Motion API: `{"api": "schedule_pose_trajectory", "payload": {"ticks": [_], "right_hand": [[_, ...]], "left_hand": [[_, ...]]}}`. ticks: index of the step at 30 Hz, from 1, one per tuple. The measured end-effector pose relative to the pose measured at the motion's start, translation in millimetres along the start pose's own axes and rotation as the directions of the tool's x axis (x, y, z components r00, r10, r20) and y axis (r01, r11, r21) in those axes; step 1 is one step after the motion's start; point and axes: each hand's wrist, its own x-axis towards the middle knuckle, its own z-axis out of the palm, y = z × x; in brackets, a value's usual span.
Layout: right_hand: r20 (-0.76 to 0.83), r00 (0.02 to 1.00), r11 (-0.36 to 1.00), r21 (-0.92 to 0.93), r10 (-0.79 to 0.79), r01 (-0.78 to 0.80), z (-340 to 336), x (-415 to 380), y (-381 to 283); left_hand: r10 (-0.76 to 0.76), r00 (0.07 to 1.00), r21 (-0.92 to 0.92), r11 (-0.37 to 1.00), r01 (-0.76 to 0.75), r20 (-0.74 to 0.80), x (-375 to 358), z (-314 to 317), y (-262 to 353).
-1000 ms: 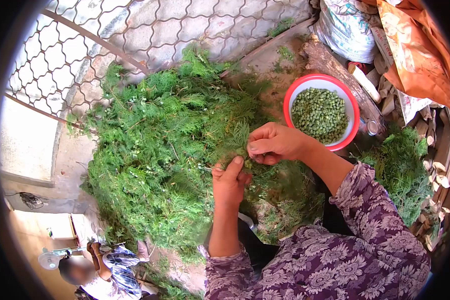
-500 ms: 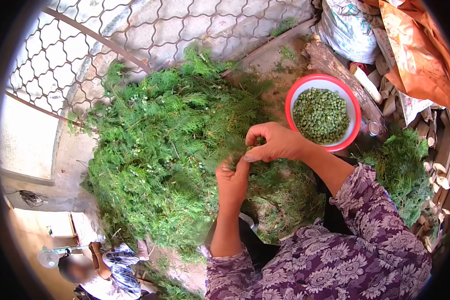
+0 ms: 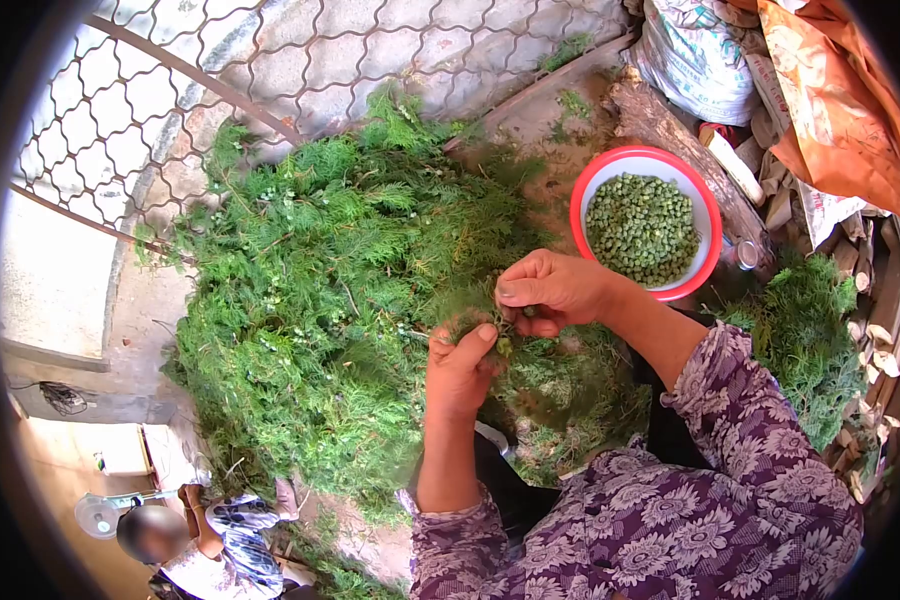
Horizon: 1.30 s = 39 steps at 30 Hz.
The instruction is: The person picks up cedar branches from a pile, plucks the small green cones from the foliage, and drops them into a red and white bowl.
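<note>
My left hand [image 3: 460,368] is closed on a feathery evergreen sprig [image 3: 467,322], thumb pressed over it. My right hand [image 3: 560,292] meets it at the sprig's tip, with thumb and forefinger pinched together. Small green cones [image 3: 530,312] show partly between the curled fingers of the right hand; the fingers hide the rest. Beyond the right wrist stands a red-rimmed white bowl [image 3: 578,220] holding many green cones [image 3: 642,228]. A large heap of cut evergreen branches [image 3: 320,270] spreads left of and beneath both hands.
A wavy wire grille [image 3: 360,60] borders the heap at the back. Sacks [image 3: 695,65], an orange sheet [image 3: 840,100] and chopped firewood [image 3: 875,340] lie to the right, beside more greenery [image 3: 810,350]. Another person [image 3: 220,545] sits at lower left near a fan [image 3: 98,515].
My right hand has turned, and its fingers have shifted slightly at the sprig's tip. The left hand has tilted, its thumb now lying across the sprig. The bowl looks the same.
</note>
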Motion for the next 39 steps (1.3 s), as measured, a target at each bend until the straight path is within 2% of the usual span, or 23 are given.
{"api": "schedule_pose_trajectory", "payload": {"ticks": [1,2,4,6,9,11,12,14,18,20,22,23,25,28,30,31,34,35,36,37,38,39], "right_hand": [[0.058,0.998,0.994,0.112,-0.027,0.02,0,0,1],[0.059,0.998,0.993,0.112,-0.027,0.02,0,0,0],[-0.021,0.983,0.966,0.186,-0.18,0.181,-1,0,-5],[-0.015,0.977,0.953,0.219,-0.212,0.21,-10,-2,-8],[-0.091,0.97,0.965,0.116,-0.225,0.234,-13,-1,-7],[-0.16,0.984,0.991,-0.123,-0.073,0.054,-4,2,-3],[-0.16,0.984,0.991,-0.123,-0.074,0.055,-1,4,0],[-0.156,0.988,0.971,-0.238,-0.012,-0.025,3,9,5],[-0.175,0.982,0.945,-0.327,-0.075,0.014,6,12,7],[-0.162,0.985,0.951,-0.31,-0.066,0.013,6,11,6],[-0.149,0.987,0.956,-0.295,-0.057,0.011,6,10,5],[-0.126,0.99,0.955,-0.294,-0.065,0.025,6,9,4],[-0.101,0.992,0.955,-0.294,-0.071,0.039,6,7,2],[-0.037,0.996,0.973,-0.22,-0.076,0.066,4,3,1],[0.014,0.994,0.993,-0.052,-0.107,0.108,6,-1,-3],[0.015,0.994,0.993,-0.052,-0.106,0.107,3,-3,-7],[-0.226,0.943,0.958,-0.21,-0.244,0.198,-15,-16,-27],[-0.311,0.901,0.931,-0.297,-0.303,0.211,-23,-22,-33],[-0.349,0.839,0.815,-0.551,-0.418,0.177,-40,-26,-32],[-0.347,0.77,0.641,-0.76,-0.535,0.103,-60,-30,-29],[-0.399,0.701,0.437,-0.889,-0.59,-0.138,-75,-36,-27],[-0.417,0.626,0.202,-0.9,-0.659,-0.386,-88,-41,-24]], "left_hand": [[0.025,0.999,0.003,1.0,-0.025,-0.031,-1,4,2],[0.025,0.999,0.004,1.0,-0.025,-0.032,1,-3,2],[-0.029,0.995,-0.129,0.991,0.041,0.099,8,-24,1],[-0.008,0.999,-0.129,0.992,0.012,0.035,9,-27,0],[0.041,0.998,-0.095,0.994,-0.046,-0.055,11,-27,-4],[0.069,0.994,-0.061,0.995,-0.074,-0.084,12,-25,-8],[0.103,0.989,-0.01,0.994,-0.105,-0.105,12,-23,-10],[0.138,0.983,0.043,0.99,-0.133,-0.125,14,-19,-14],[0.166,0.982,0.084,0.984,-0.158,-0.093,14,-18,-19],[0.161,0.983,0.088,0.984,-0.153,-0.094,14,-19,-18],[0.069,0.998,0.015,0.997,-0.069,-0.007,13,-21,-13],[0.069,0.998,0.014,0.998,-0.069,-0.006,12,-20,-11],[-0.021,0.999,-0.068,0.997,0.023,0.031,10,-18,-8],[-0.058,0.994,-0.142,0.987,0.071,0.095,9,-21,-4],[-0.059,0.995,-0.156,0.985,0.072,0.085,9,-16,1],[-0.061,0.995,-0.168,0.983,0.073,0.075,8,-15,2],[-0.024,0.995,-0.259,0.965,0.047,0.094,13,-29,3],[-0.024,0.995,-0.282,0.958,0.051,0.099,13,-31,7],[-0.022,0.995,-0.285,0.957,0.049,0.099,13,-33,10],[-0.007,0.997,-0.328,0.944,0.032,0.078,14,-36,12],[0.006,0.998,-0.371,0.929,0.015,0.056,14,-38,13],[0.007,0.999,-0.411,0.912,0.01,0.041,13,-38,17]]}}
